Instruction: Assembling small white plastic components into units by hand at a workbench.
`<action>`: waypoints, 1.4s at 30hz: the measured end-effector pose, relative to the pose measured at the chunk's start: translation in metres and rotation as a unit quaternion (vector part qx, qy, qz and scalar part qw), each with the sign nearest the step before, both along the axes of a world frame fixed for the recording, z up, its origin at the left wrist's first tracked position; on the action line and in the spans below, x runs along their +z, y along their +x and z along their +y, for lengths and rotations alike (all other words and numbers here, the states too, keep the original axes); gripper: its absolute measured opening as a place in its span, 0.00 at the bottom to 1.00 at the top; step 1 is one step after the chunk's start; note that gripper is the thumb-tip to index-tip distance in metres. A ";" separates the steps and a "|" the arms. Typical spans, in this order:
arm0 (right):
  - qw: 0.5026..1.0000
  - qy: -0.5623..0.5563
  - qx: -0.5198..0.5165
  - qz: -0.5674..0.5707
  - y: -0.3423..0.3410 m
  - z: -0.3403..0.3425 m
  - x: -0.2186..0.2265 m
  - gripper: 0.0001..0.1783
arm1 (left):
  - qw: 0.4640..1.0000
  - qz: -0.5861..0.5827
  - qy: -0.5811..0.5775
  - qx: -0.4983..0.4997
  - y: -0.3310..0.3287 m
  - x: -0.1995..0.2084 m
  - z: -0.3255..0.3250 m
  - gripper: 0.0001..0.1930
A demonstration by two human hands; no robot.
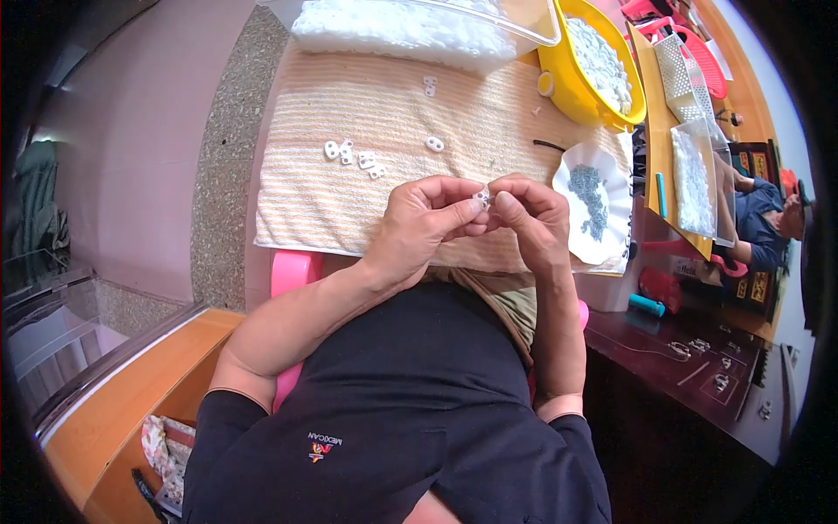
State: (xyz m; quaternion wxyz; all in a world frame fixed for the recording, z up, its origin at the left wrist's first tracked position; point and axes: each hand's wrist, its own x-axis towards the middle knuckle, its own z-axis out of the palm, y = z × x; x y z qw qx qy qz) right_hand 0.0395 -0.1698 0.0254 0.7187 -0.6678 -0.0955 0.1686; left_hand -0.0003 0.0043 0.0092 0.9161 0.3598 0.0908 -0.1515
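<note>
Close together over the striped towel [332, 218], my left hand [423, 220] and my right hand [534, 218] pinch one small white plastic piece [484, 199] with dark holes between their fingertips. My fingers cover much of it. Similar white two-holed pieces [346, 153] lie in a loose group to the left, with a single piece [434, 143] just beyond my hands and another [429, 86] farther back. Right of my right hand, a white fluted dish [602, 249] holds a heap of tiny dark grey parts [590, 196], too small to name.
A clear plastic bin [537, 42] full of white pieces stands at the back, beside a yellow tub [552, 61] of more white pieces. A thin black rod [548, 144] lies near the dish. Another person [761, 218] sits at the far right behind a clear tray [692, 179].
</note>
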 end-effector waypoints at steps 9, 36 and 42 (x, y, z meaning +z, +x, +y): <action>0.975 -0.170 0.015 -0.144 0.036 0.020 0.003 0.07 | 0.999 -0.008 -0.036 0.030 -0.005 0.006 0.003 0.10; 0.974 -0.195 0.034 -0.111 0.045 0.032 -0.011 0.08 | 0.997 -0.020 -0.048 0.049 -0.004 0.011 0.006 0.09; 0.990 -0.116 -0.002 -0.075 0.027 0.020 -0.011 0.09 | 0.997 -0.013 -0.037 0.065 -0.002 0.008 0.005 0.09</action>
